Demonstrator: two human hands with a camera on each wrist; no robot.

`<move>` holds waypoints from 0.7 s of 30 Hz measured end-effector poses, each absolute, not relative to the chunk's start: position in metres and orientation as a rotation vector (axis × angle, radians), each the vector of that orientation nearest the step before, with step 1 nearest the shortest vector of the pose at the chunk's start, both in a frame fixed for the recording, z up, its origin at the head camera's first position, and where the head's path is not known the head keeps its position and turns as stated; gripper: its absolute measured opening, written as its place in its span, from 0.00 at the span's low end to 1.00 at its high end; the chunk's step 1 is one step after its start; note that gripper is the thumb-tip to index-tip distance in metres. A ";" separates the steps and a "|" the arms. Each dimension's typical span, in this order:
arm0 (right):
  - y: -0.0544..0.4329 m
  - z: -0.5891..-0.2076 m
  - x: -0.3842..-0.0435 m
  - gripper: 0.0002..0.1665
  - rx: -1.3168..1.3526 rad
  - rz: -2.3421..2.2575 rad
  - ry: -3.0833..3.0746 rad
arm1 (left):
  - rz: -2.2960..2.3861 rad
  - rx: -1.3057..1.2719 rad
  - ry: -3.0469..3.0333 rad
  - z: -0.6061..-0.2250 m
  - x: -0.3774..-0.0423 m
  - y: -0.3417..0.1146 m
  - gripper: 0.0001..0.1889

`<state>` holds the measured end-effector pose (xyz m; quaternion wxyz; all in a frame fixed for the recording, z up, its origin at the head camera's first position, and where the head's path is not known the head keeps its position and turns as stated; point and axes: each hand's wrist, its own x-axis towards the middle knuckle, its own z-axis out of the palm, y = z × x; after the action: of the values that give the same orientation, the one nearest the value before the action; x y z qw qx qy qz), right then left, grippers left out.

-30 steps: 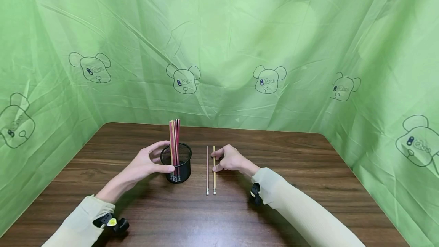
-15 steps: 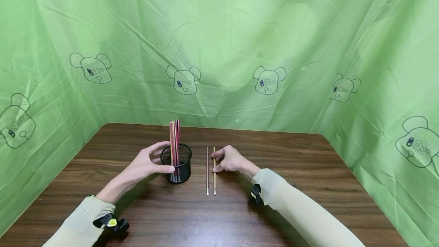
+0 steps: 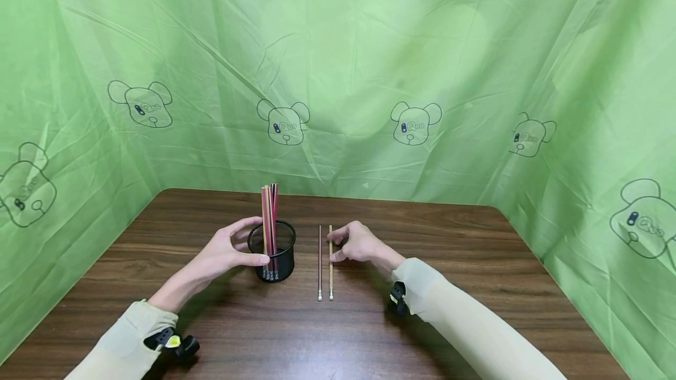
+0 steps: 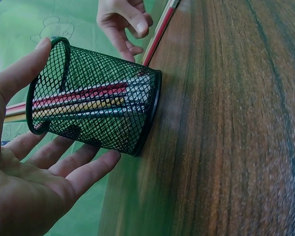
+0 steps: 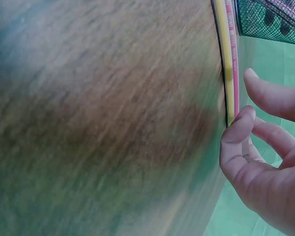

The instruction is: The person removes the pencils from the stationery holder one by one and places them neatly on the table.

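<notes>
A black mesh pencil cup (image 3: 283,264) stands upright on the table, left of centre. My left hand (image 3: 224,251) holds it from the left, thumb at the rim and fingers around the far side. Several pencils (image 3: 269,210) lean inside, eraser ends down. To the cup's right, a reddish pencil (image 3: 320,268) and a yellow pencil (image 3: 331,280) lie side by side, erasers toward me. My right hand (image 3: 361,244) is just right of the yellow pencil, fingers bent over its far part. In the right wrist view, the thumb (image 5: 275,96) stands apart from that pencil with nothing pinched.
The brown wood-grain table (image 3: 253,333) reaches back to a green curtain (image 3: 338,75) printed with bear faces, which also hangs at both sides. A black strap device (image 3: 171,342) sits on the left cuff, and another strap device (image 3: 398,298) on the right.
My right hand has shifted slightly to the right, its thumb drawing off the yellow pencil. The left hand, the cup and the two lying pencils stay in place.
</notes>
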<state>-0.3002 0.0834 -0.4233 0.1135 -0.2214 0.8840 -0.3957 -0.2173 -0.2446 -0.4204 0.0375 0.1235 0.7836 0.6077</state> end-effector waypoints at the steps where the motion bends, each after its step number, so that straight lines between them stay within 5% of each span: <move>1: 0.084 -0.422 -0.300 0.30 -0.656 -1.160 2.591 | 1.867 0.381 2.402 -0.420 -0.217 -0.245 0.46; 21: 0.086 -0.385 -0.291 0.32 -0.719 -1.304 2.496 | 1.856 0.378 2.393 -0.419 -0.216 -0.244 0.47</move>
<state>-0.2908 0.0857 -0.3854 0.1172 -0.2455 0.8530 -0.4455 -0.2163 -0.2442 -0.4187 0.0446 0.1236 0.7833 0.6076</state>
